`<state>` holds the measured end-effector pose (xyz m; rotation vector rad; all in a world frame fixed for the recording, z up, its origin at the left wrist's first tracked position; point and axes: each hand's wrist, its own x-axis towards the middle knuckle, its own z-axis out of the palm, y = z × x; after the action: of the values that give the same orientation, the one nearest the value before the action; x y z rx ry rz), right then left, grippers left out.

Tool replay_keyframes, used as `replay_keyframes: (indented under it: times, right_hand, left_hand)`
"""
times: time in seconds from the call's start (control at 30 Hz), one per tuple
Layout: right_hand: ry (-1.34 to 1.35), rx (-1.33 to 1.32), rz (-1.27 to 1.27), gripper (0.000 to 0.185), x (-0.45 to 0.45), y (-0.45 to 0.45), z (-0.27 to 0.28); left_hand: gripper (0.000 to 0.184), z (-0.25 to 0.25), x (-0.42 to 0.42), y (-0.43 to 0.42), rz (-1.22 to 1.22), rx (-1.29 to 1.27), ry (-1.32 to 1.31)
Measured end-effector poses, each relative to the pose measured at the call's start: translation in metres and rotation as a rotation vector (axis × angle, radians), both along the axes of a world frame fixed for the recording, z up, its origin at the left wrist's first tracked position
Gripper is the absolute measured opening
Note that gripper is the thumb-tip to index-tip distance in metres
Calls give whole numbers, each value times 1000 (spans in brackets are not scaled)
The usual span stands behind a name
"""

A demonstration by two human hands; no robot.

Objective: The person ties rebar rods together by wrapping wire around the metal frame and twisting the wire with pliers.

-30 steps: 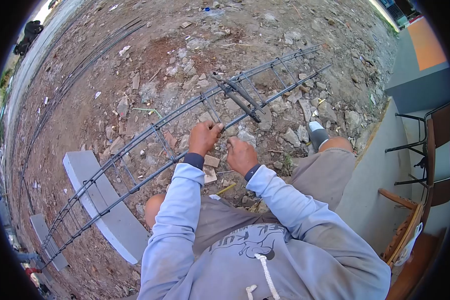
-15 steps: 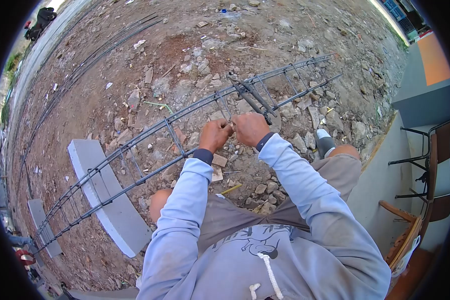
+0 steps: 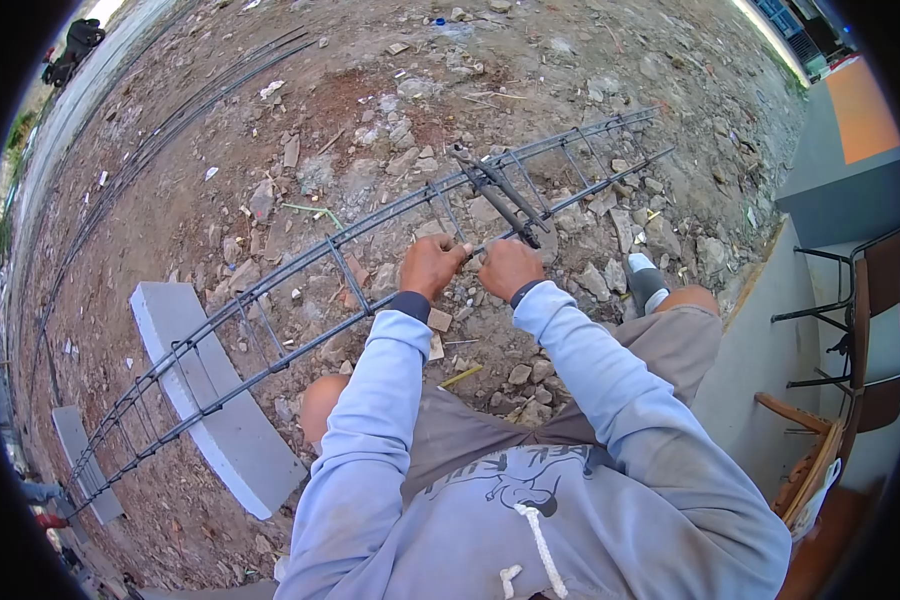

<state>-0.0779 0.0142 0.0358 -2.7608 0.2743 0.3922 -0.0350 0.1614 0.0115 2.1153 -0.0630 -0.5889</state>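
Observation:
A long rebar cage (image 3: 260, 289) of dark bars and cross stirrups runs diagonally in front of me. My left hand (image 3: 433, 266) is closed at the cage's near bar, thumb and fingers pinched by a stirrup. Just right of it, my right hand (image 3: 511, 268) is closed too, with a small gap between the hands. Whatever the fingertips hold is too small to make out. A dark tool with two long handles, like pincers (image 3: 503, 200), rests across the cage just beyond my right hand.
Pale blocks (image 3: 215, 400) lie under the cage at left, one larger than the other. Loose long rebars (image 3: 160, 130) stretch along the ground at upper left. Stones and rubble (image 3: 530, 380) cover the dirt. Chairs (image 3: 850, 300) stand by the wall at right.
My right hand has moved slightly right and down, away from my left hand, which stays at the near bar. The cage and the pincers-like tool keep their places.

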Motion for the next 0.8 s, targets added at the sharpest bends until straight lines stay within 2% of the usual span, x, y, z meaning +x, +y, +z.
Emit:
replay_keyframes:
  times: [0.07, 0.17, 0.27, 0.3, 0.4, 0.47, 0.53, 0.63, 0.7, 0.8]
  right_hand:
    - [21, 30, 11, 22, -10, 7, -1]
    - [-90, 221, 83, 25, -15, 7, -29]
    - [248, 615, -160, 27, -8, 12, 10]
    - [295, 688, -172, 26, -7, 9, 17]
    - [286, 560, -16, 30, 2, -6, 27]
    - [-121, 126, -11, 28, 18, -14, 41]
    - [-436, -66, -108, 36, 40, -31, 26]
    - [-206, -206, -64, 43, 56, -46, 10]
    - [-190, -267, 9, 46, 60, -45, 1]
    - [-151, -347, 91, 46, 62, -43, -1]
  left_hand:
    - [36, 1, -1, -1, 1, 10, -30]
    - [35, -3, -3, -4, 7, 71, -173]
    - [35, 3, 0, -1, -32, 4, -96]
    - [35, 1, 1, -3, -29, 6, -130]
    - [35, -2, -3, -1, -12, 40, -229]
    - [36, 4, -8, -5, 16, 75, -301]
    - [32, 3, -9, -5, 28, 115, -280]
    - [27, 3, -10, -5, 54, 155, -238]
    - [23, 5, -15, -5, 126, 104, -209]
    - [20, 11, -28, -9, 253, 105, -545]
